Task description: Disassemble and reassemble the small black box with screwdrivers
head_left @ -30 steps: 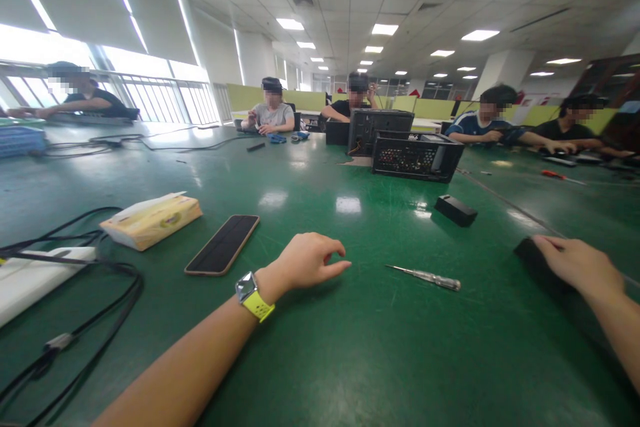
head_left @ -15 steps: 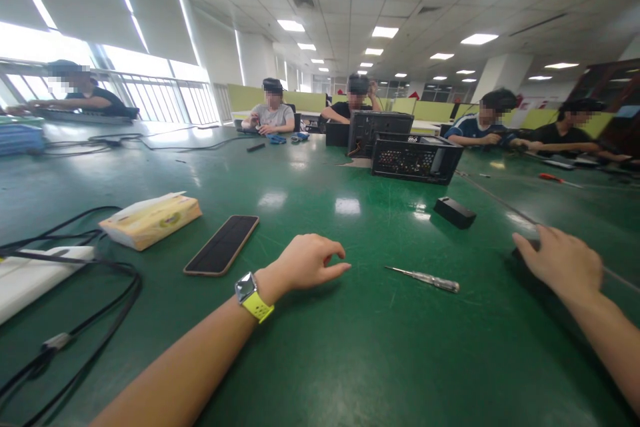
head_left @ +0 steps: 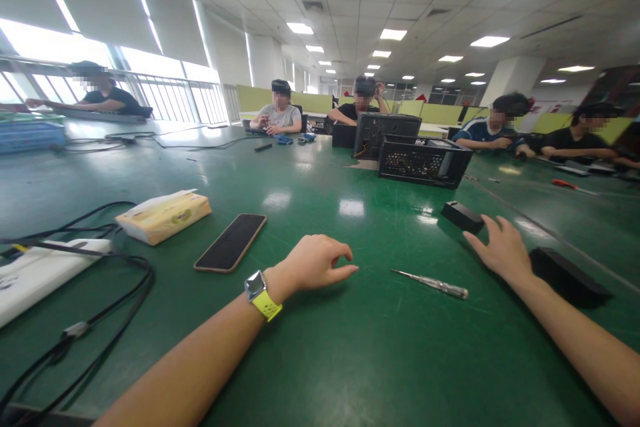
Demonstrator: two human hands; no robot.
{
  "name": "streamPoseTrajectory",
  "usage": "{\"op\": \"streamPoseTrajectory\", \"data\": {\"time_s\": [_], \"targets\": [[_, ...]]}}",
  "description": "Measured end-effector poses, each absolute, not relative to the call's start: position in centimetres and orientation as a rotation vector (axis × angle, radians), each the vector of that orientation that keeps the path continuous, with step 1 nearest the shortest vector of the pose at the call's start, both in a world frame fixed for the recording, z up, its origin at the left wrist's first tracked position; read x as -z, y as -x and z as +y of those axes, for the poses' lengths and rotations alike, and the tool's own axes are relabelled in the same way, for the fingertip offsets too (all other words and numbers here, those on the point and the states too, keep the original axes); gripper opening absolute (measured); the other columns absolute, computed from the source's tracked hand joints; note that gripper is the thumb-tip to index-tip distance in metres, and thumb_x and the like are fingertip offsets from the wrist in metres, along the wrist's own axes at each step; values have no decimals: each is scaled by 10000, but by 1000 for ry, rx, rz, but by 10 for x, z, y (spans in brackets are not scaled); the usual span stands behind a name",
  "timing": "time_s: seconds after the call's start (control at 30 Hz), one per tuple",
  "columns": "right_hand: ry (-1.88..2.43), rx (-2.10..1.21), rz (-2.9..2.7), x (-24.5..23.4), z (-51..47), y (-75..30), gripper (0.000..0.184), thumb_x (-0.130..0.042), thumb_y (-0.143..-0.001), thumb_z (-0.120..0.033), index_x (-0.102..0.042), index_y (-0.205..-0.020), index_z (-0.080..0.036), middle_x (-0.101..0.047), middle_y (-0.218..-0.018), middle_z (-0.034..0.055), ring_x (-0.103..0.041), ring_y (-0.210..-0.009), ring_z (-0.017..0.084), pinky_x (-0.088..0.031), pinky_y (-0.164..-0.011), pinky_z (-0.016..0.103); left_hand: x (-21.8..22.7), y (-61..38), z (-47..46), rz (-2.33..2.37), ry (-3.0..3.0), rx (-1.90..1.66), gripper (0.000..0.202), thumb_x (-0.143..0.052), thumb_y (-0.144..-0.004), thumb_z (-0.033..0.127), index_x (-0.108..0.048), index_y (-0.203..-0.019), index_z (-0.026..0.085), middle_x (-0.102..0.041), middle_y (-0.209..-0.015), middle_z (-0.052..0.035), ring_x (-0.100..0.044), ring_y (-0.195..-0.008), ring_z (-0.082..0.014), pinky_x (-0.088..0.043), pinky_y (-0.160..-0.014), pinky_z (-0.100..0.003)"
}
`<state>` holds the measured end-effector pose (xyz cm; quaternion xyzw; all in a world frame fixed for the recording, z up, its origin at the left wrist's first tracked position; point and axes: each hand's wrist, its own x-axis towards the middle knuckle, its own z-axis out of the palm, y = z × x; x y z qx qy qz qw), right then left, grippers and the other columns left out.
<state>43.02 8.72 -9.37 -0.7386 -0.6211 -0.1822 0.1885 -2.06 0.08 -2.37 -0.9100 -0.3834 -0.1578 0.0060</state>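
Note:
My left hand (head_left: pixel 319 263) rests on the green table (head_left: pixel 360 360), fingers curved and parted, nothing in it. On its wrist is a watch with a yellow-green band. My right hand (head_left: pixel 501 250) is open, with its fingertips at the near end of a small black box (head_left: pixel 462 216); whether they touch it I cannot tell. Just right of that wrist lies a larger black block (head_left: pixel 569 277). A screwdriver with a clear handle (head_left: pixel 431 283) lies between my hands, its tip pointing left. Left of my left hand is a phone (head_left: pixel 231 243), dark screen up.
A yellow tissue pack (head_left: pixel 164 215), a white power strip (head_left: pixel 47 277) and black cables (head_left: pixel 135 293) lie at the left. Black computer cases (head_left: pixel 425 161) stand farther back. An orange-handled screwdriver (head_left: pixel 566 183) lies at the far right. Several people sit around the table.
My right hand has left the larger black block and moved left and forward to the small black box. My left hand stays in place. The view has shifted slightly left.

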Motion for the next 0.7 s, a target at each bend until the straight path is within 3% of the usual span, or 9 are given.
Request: {"op": "streamPoseTrajectory", "data": {"time_s": [0.13,0.27,0.47,0.6,0.7], "targets": [[2032,443,-1771,94,103,-431,717,-347,-889,-628,-387,-1433,-163,-358,-1449,223,-418,-1275,410,-423,-958,531,26,21,1,-1177,2852,505,302,-512,-882,465,-691,-912,224,-674,-729,-5,-588,-627,-139,-373,-602,-237],[2058,265,-1740,95,116,-428,624,-394,-879,-584,-511,-1342,-183,-424,-1413,190,-513,-1187,376,-461,-917,487,27,20,2,-1171,2845,506,302,-509,-885,463,-690,-907,223,-672,-723,-4,-584,-626,-136,-370,-604,-235],[2111,204,-1430,85,119,-426,622,-468,-828,-578,-576,-1269,-152,-650,-1100,193,-623,-969,370,-507,-768,475,27,20,1,-1173,2865,486,298,-517,-882,460,-691,-914,220,-675,-722,-6,-588,-623,-136,-370,-593,-233],[2020,199,-1343,71,111,-418,592,-508,-815,-529,-605,-1237,-125,-670,-1096,182,-625,-981,358,-497,-824,461,27,23,1,-1169,2860,488,295,-516,-885,461,-686,-910,220,-674,-722,-3,-598,-632,-141,-374,-592,-237],[1858,100,-1389,60,92,-395,586,-554,-802,-508,-584,-1262,-147,-683,-1082,146,-650,-948,309,-509,-829,408,25,26,1,-1214,2827,508,358,-506,-884,514,-657,-1041,231,-667,-715,-5,-611,-638,-154,-386,-595,-242]]}}
